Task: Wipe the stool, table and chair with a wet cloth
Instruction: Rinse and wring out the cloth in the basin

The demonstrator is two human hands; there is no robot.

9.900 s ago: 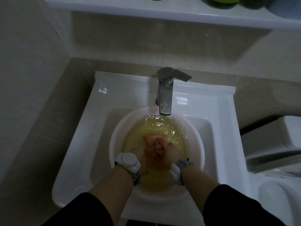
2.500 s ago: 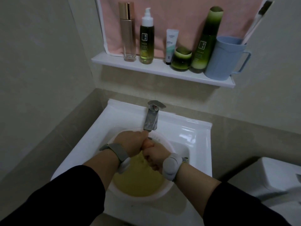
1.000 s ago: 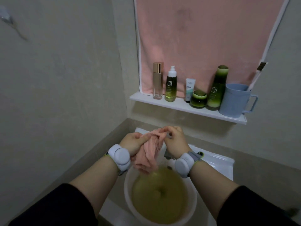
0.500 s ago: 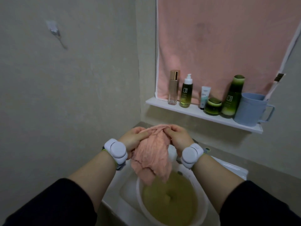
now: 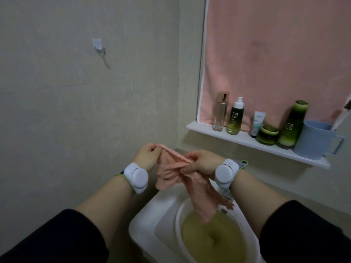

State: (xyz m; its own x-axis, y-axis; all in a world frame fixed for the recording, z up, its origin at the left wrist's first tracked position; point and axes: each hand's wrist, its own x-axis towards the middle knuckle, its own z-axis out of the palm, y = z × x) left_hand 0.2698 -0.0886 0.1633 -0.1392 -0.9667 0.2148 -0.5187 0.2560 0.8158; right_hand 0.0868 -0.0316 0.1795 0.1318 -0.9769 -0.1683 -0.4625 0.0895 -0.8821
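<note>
Cloth point(image 5: 201, 196) hangs wider than a moment ago, left grip point(image 5: 147, 158) and right grip point(image 5: 203, 164) pinching its top edge, tail over basin point(image 5: 177, 221) at 5 o'clock; best opened fully and folded flat.

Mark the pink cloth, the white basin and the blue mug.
pink cloth point(image 5: 201, 202), head view, hanging lower part
white basin point(image 5: 178, 215), head view, left rim
blue mug point(image 5: 313, 143), head view, front wall

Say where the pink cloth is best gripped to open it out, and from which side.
Take the pink cloth along its top edge, from above, one grip near each end: left hand and right hand pinch there, and the rest hangs crumpled over the basin, so pulling apart should spread it.
</note>
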